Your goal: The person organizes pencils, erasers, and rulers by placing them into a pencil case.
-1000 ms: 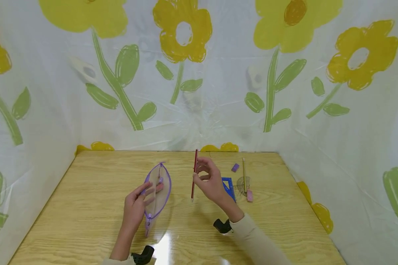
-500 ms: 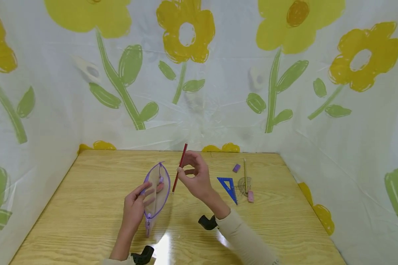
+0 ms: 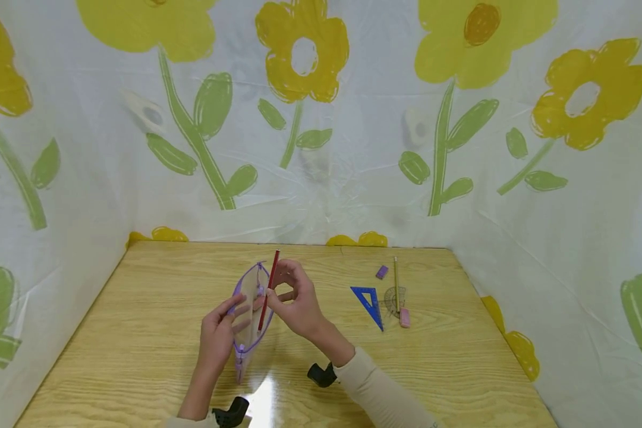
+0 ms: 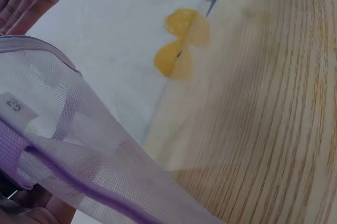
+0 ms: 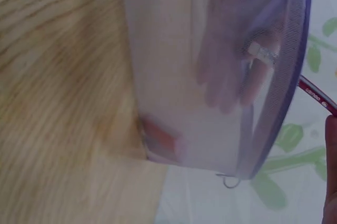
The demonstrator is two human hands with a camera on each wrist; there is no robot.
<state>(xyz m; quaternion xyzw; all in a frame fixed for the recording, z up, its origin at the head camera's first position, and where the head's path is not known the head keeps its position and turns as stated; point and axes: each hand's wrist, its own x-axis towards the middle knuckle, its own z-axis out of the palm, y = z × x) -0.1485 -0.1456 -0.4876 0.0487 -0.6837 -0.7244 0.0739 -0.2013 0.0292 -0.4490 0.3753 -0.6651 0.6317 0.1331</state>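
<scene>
My left hand (image 3: pixel 216 336) holds a see-through mesh zip pouch (image 3: pixel 246 340) with purple trim, its mouth spread apart and facing right. Between thumb and fingertips, my right hand (image 3: pixel 298 306) pinches a dark red pencil (image 3: pixel 274 264), tilted with its upper end leaning right. The pencil's lower end, tipped with a white eraser, shows through the mesh just inside the pouch mouth in the right wrist view. Left-hand fingers also show through the mesh there. A small reddish object (image 5: pixel 163 140) lies in the pouch's bottom corner, blurred by the mesh.
On the wooden table (image 3: pixel 155 309), to the right, lie a blue set square (image 3: pixel 375 314), a clear protractor (image 3: pixel 389 302), a yellow pencil (image 3: pixel 396 276) across it, a pink eraser (image 3: pixel 404 318) and a purple eraser (image 3: pixel 382 272). Flower-printed cloth (image 3: pixel 364 196) surrounds the table.
My right hand has carried the red pencil leftward from beside the pouch and lowered its eraser end into the mouth. The left hand and pouch have stayed nearly still.
</scene>
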